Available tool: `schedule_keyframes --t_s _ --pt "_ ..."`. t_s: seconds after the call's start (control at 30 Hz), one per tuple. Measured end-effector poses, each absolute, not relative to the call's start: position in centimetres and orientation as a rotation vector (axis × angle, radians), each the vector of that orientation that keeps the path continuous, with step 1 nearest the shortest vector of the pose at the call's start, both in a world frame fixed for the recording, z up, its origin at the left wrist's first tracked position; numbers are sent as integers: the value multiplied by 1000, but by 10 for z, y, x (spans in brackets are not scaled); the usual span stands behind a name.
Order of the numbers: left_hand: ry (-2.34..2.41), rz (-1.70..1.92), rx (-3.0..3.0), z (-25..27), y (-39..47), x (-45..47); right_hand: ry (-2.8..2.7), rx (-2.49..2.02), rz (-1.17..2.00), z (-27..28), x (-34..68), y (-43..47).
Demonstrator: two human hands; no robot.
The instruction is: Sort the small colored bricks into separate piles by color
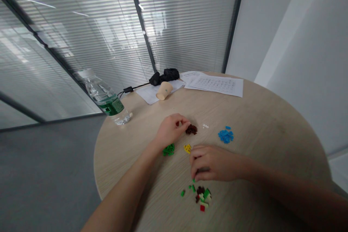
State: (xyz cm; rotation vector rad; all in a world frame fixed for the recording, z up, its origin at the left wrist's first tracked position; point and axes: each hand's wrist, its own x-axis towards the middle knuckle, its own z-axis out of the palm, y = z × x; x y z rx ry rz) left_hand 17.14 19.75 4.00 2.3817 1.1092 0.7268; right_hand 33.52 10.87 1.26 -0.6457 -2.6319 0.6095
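Observation:
At the edge of a heap of dark brown building bricks (pixel 191 129), my left hand (pixel 170 129) has thumb and fingertips together; whatever they pinch is too small to tell. My right hand (pixel 210 162) is palm down with curled fingers, and a small green brick (pixel 194 180) shows right at its fingertips. Yellow bricks (pixel 187 148) lie just left of its knuckles. Green bricks (pixel 169 149) form a heap beneath my left wrist. Nearest me is a mixed group of brown, green, cream and red bricks (pixel 202 196), with a few loose green pieces (pixel 183 193) beside it.
Blue bricks (pixel 226 136) and a few white bricks (pixel 206 126) lie beyond my right hand on the round wooden table (pixel 272 116). Farther back are a tipped paper cup (pixel 164 91), printed sheets (pixel 217 84) and a black folded item (pixel 170 75). A water bottle (pixel 108 101) stands at the left edge.

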Motion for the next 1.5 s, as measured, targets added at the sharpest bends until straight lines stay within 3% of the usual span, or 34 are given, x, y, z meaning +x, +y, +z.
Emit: schedule_keyframes --t_s 0.23,0.43,0.97,1.13,1.27,1.5 --pt "870 469 2016 53 190 171 -2499 -777 551 20 347 115" --pt "670 275 1931 51 190 167 -2188 -994 248 27 361 123" --pt "689 250 1773 49 189 168 -2076 -1006 212 25 354 119" --pt "828 97 1927 57 198 146 -2065 -948 232 25 350 117" --pt "1093 -95 2156 63 208 123 -2371 -757 318 17 335 105" --pt "1293 -131 2326 63 211 117 -2618 -500 340 7 313 88"
